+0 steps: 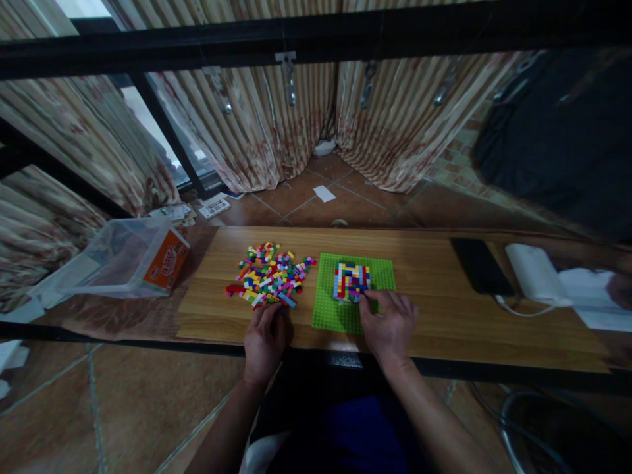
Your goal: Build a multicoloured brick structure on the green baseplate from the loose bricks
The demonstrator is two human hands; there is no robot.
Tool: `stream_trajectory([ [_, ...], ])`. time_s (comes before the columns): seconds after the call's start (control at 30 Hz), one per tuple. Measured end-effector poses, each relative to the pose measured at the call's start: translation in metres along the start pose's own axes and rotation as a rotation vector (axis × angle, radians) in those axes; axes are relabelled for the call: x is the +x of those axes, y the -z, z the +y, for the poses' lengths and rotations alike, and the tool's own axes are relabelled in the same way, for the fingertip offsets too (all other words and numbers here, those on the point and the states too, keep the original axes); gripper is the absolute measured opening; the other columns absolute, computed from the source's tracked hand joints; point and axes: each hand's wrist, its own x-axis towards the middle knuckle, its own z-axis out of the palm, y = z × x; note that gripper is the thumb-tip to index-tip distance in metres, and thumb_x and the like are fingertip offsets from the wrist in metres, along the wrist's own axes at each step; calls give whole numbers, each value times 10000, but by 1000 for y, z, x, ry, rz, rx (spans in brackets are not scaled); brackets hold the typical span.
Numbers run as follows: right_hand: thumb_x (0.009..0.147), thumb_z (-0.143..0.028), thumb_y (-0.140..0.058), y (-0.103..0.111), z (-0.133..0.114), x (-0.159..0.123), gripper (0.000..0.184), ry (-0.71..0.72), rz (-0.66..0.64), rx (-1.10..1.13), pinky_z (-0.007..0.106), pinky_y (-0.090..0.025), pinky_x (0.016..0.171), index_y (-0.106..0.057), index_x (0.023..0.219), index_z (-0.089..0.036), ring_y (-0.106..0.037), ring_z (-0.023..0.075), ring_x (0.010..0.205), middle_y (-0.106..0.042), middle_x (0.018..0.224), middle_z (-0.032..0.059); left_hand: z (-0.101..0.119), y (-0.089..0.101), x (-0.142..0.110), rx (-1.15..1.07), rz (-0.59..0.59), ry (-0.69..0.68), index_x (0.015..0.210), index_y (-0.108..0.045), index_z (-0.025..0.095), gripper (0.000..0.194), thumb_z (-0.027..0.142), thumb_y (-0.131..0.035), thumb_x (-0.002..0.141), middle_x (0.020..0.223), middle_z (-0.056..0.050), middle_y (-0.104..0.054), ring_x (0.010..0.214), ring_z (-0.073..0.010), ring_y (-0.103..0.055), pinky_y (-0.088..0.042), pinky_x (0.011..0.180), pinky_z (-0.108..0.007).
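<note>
Multicoloured toy bricks [269, 276] lie in a loose pile on the wooden board. My left hand [265, 336] rests at the pile's near edge, fingers bent together; what they hold, if anything, is hidden. To the right of the pile lies a green baseplate [326, 315]. On it stands a square block built of coloured bricks [351, 283]. My right hand [390, 322] reaches over the baseplate's right side, thumb and finger pinched at the built block's lower right corner. A small dark piece seems to be between those fingertips, too small to name surely.
A clear plastic box [123, 257] with an orange label stands tilted at the left. Toward the right lie a black phone [481, 265] and a white power bank [536, 273] joined by a cable. A dark metal rail [316, 36] crosses above; curtains hang behind.
</note>
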Motion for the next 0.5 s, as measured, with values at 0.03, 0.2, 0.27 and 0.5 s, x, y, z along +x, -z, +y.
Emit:
stream_trajectory([
  [0.03,835,-249,-630,0,0,0,95,3,1,1,327,-338,762,-692,771,-216,-560,210,775,-710,776,28,0,0,0,2,-2,1,1093,-642,190,223,232,-505,922,1068,-79,-668,959,-189,-660,-549,847,-305],
  [0.2,823,-237,-637,0,2,3,81,5,-6,-7,325,-334,767,-687,763,-214,-557,208,768,-702,750,24,-1,-1,-1,8,-4,4,1098,-641,190,228,231,-500,925,1065,-79,-671,961,-188,-659,-545,862,-310],
  [0.27,820,-230,-633,0,2,4,78,14,-15,-13,329,-332,771,-689,768,-216,-556,208,769,-706,757,24,-1,-2,-1,10,2,8,1099,-642,190,230,235,-497,927,1067,-79,-669,957,-186,-659,-546,853,-305],
  [0.5,825,-242,-593,3,1,4,104,-7,-71,-20,351,-314,778,-681,775,-219,-544,215,774,-707,768,33,-2,-1,-1,3,0,-11,1104,-640,183,235,233,-498,924,1062,-85,-667,958,-188,-656,-545,861,-311],
])
